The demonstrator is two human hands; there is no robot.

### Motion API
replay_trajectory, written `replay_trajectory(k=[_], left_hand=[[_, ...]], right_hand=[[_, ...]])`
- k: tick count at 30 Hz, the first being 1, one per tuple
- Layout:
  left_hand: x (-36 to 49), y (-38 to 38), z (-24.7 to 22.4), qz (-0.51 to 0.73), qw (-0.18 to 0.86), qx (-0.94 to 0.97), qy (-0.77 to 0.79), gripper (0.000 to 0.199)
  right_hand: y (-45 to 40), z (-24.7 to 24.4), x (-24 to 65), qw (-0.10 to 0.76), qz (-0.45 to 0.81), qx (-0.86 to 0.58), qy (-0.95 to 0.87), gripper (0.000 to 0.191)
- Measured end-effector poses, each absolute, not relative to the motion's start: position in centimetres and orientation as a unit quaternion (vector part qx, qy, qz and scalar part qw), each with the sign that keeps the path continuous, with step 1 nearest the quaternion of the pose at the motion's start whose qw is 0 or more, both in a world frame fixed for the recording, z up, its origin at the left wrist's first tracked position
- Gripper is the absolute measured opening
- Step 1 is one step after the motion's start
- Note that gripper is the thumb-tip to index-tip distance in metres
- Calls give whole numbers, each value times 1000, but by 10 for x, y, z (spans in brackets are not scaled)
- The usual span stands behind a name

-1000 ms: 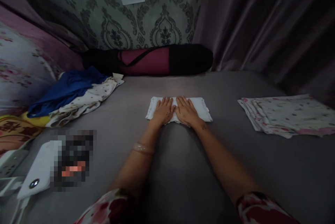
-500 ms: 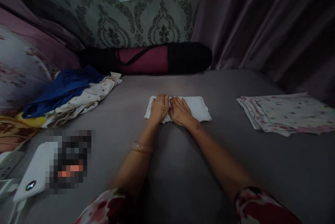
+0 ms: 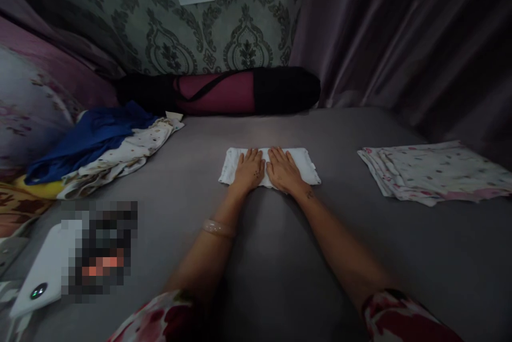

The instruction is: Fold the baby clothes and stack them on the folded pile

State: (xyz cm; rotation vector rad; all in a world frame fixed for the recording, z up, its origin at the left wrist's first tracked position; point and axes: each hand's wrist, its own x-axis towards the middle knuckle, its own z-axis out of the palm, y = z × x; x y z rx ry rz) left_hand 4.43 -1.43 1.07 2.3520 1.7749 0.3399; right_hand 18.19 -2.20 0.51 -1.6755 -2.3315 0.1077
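A white folded cloth (image 3: 307, 165) lies flat on the grey bed sheet (image 3: 276, 246), straight ahead of me. My left hand (image 3: 250, 170) rests palm down on its middle-left part, fingers stretched out. Close beside it, my right hand (image 3: 283, 169) lies flat on the middle-right part, fingers pointing away from me. Both hands touch the cloth from above, and neither grips it. The part under my palms is hidden.
On the right lies a folded patterned cloth (image 3: 436, 171). To the left are a blue garment (image 3: 92, 136), a spotted white cloth (image 3: 128, 158), a white phone (image 3: 44, 272) and a pixelated patch. A black and maroon bag (image 3: 224, 91) lies along the wall.
My two hands have shifted slightly to the right on the white cloth, still flat. The whole view has moved a little.
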Motion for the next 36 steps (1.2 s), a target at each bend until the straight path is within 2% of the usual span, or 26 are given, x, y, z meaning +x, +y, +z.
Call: replay_trajectory(k=[7, 12, 17, 23, 28, 36], left_hand=[[41, -12, 14, 104, 86, 791, 597, 52], [29, -8, 17, 121, 19, 766, 631, 57], [21, -5, 6, 82, 34, 757, 648, 58], [22, -6, 11, 93, 46, 758, 644, 57], [8, -4, 16, 137, 17, 746, 652, 59], [-8, 0, 1, 109, 72, 734, 667, 61]], right_hand=[[-20, 10, 185, 126, 45, -576, -806, 58], [-21, 14, 198, 139, 15, -621, -771, 60], [-19, 4, 203, 107, 44, -636, -763, 61], [-17, 7, 206, 113, 51, -629, -767, 61], [-13, 10, 224, 141, 2, -634, -761, 61], [-4, -9, 242, 106, 43, -652, -750, 64]])
